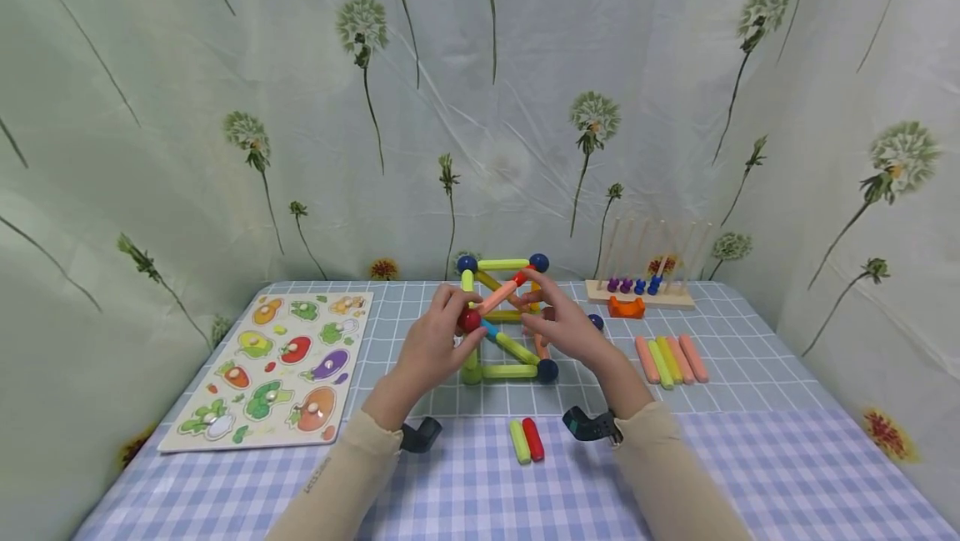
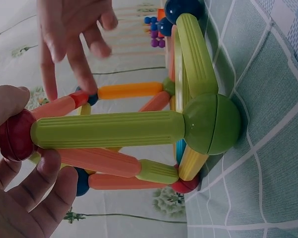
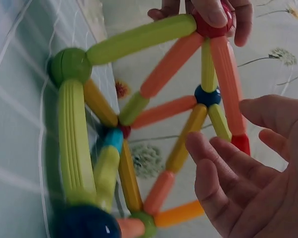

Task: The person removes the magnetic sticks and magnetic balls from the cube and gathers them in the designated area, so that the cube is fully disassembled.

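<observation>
A frame of coloured rods and balls stands on the table, with a lime rod (image 1: 510, 372) along its front base. My left hand (image 1: 431, 341) holds the red ball (image 1: 469, 320) at the near left upper corner between thumb and fingers. From that ball a salmon rod (image 1: 497, 298) slants away to a red end piece (image 3: 241, 144) beside the far dark blue ball (image 1: 538, 262). My right hand (image 1: 566, 326) hovers around that end, fingers spread and loosely bent, gripping nothing; whether a fingertip touches the rod cannot be told. Below the red ball, a lime upright (image 2: 109, 130) meets a green ball (image 2: 212, 124).
A vegetable puzzle board (image 1: 255, 433) lies on the left. Several loose rods (image 1: 671, 360) lie at right, with a lime rod (image 1: 520, 442) and a red rod (image 1: 533, 439) in front. Behind are an orange piece (image 1: 626, 308) and a peg rack (image 1: 678, 299); a blue ball (image 1: 596, 322) sits by the right wrist.
</observation>
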Demonstrator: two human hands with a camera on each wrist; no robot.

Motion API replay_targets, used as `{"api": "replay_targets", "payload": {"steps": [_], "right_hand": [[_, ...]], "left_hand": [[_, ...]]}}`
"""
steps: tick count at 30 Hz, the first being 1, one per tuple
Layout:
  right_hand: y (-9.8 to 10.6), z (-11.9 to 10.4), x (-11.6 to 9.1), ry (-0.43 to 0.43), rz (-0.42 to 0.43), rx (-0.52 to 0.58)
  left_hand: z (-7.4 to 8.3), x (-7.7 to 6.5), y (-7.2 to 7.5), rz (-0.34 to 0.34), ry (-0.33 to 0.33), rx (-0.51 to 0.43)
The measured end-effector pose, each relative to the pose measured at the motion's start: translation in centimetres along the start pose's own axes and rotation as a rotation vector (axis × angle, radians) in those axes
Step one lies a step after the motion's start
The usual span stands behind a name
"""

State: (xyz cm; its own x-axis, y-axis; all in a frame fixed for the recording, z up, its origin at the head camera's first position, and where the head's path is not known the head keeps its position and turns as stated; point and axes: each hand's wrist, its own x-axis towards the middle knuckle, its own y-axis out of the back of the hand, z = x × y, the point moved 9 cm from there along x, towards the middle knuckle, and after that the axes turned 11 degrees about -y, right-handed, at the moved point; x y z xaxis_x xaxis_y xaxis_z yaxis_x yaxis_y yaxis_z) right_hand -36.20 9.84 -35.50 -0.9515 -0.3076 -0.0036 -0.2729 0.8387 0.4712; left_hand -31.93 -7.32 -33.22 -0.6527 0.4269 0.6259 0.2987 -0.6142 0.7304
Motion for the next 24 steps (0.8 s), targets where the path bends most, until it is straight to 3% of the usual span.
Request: {"api": "replay_targets", "payload": {"steps": [11,24], "right_hand": [[-1.6,0.5,1.1,-0.085,0.01,0.1],[-0.4,0.8,0.7,-0.105,0.046,0.118]], "left_hand": [[0.1,-0.3,0.1,0.022,-0.009,-0.01],[0.2,0.1,0.1,0.016,-0.011,-0.007]]}}
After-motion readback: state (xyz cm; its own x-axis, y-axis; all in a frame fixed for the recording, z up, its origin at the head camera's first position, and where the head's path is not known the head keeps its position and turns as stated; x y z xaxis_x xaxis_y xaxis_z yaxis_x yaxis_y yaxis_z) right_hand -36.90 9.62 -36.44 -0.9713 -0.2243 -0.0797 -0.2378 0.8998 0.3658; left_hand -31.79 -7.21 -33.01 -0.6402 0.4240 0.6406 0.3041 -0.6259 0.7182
